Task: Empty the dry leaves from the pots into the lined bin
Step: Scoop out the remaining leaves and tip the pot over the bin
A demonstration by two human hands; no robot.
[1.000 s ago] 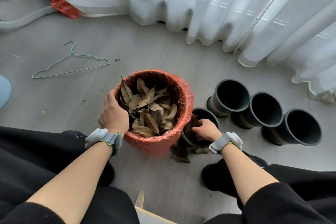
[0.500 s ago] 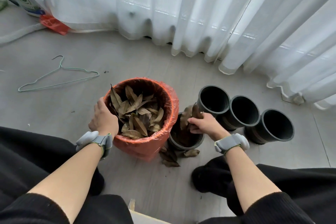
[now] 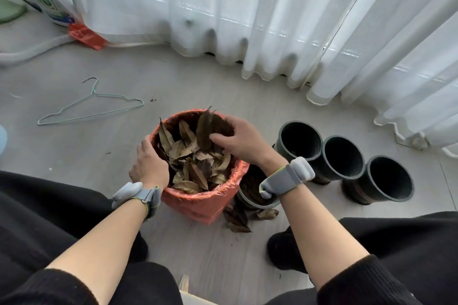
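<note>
Dry leaves (image 3: 195, 163) nearly filled the orange-lined bin (image 3: 205, 203) on the floor. The right hand (image 3: 238, 141) hung over it, fingers closed on a clump of leaves; the left hand (image 3: 148, 166) gripped the rim. Three black pots (image 3: 344, 156) alongside looked empty, while the fourth pot (image 3: 250, 195), touching the bin, seemed to hold more. Spilled leaves (image 3: 238, 218) lay at its base; a wire hanger (image 3: 91, 106) sat well apart.

A pale grey wood-look floor (image 3: 210, 77) carries a bin (image 3: 198, 205) lined with an orange bag, with four dark pots (image 3: 344, 158) in a row just beside it. Loose dry leaves (image 3: 238, 218) lie at the bin's foot, and a green wire hanger (image 3: 91, 106) lies well apart.
</note>
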